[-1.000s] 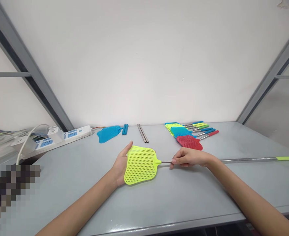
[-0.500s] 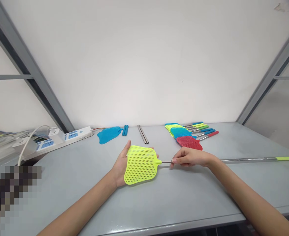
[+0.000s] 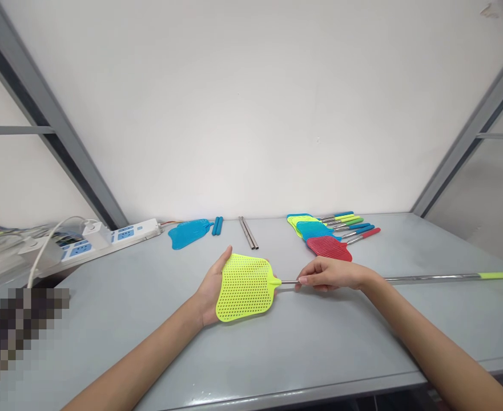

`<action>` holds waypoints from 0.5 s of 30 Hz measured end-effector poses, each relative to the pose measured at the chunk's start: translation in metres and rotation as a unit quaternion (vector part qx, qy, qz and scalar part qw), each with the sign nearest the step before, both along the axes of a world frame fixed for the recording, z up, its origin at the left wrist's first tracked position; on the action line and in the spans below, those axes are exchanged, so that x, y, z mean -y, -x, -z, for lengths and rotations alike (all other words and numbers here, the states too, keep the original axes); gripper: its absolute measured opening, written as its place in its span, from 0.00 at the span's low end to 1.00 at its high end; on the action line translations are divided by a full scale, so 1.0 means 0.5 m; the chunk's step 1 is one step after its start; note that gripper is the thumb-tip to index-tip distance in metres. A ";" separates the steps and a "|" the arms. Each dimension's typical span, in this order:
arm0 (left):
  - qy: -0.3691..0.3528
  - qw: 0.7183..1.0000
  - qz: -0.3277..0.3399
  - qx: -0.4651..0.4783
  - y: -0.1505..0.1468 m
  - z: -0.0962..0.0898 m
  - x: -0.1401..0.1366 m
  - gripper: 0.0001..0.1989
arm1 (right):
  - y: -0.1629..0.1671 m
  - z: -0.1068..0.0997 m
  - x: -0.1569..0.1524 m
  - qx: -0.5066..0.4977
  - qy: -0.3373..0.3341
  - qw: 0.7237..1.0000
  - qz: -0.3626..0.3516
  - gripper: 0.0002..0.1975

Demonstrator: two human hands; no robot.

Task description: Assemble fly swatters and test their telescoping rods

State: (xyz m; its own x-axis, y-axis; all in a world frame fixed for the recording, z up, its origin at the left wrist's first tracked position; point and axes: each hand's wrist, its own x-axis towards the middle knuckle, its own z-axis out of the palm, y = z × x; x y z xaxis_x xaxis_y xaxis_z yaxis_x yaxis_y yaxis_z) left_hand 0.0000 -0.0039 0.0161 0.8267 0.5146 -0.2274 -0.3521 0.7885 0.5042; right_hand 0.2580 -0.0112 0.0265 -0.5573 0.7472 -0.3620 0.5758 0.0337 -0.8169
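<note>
A yellow-green fly swatter with a perforated head lies across both hands, its metal rod drawn out long to the right and ending in a yellow-green grip. My left hand is palm up under the head, flat and open, thumb sticking out past the upper left edge. The head covers most of its fingers. My right hand pinches the thin rod between thumb and fingers, just right of the head's neck.
Behind my right hand lie folded fly swatters, a red one in front. Blue swatter heads, two blue grips and two metal tubes lie at the back. A power strip with plugs and cables runs along the left of the grey table.
The left fingertips that showed beyond the swatter head's far edge are now mostly hidden behind it. The right hand keeps its pinch on the rod, and the swatter has barely moved.
</note>
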 end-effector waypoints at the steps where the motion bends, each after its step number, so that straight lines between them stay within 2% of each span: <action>1: 0.002 1.000 -0.004 -0.002 0.001 0.001 -0.001 0.32 | 0.000 0.000 0.000 0.002 -0.001 1.000 0.001 0.22; 9: 0.008 0.999 -0.029 -0.027 0.000 0.002 -0.003 0.28 | 0.002 -0.002 0.002 0.004 0.002 1.000 0.006 0.21; 15: 0.030 0.992 -0.078 -0.089 0.001 0.006 -0.005 0.24 | 0.001 -0.003 0.002 0.006 -0.002 1.000 0.003 0.21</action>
State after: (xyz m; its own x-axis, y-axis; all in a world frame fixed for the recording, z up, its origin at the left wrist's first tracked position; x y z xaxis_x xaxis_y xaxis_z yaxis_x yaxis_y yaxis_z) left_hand -0.0006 -0.0013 0.0133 0.6816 0.6150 -0.3965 -0.3826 0.7614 0.5233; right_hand 0.2574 -0.0121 0.0281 -0.5476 0.7523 -0.3662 0.5863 0.0327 -0.8094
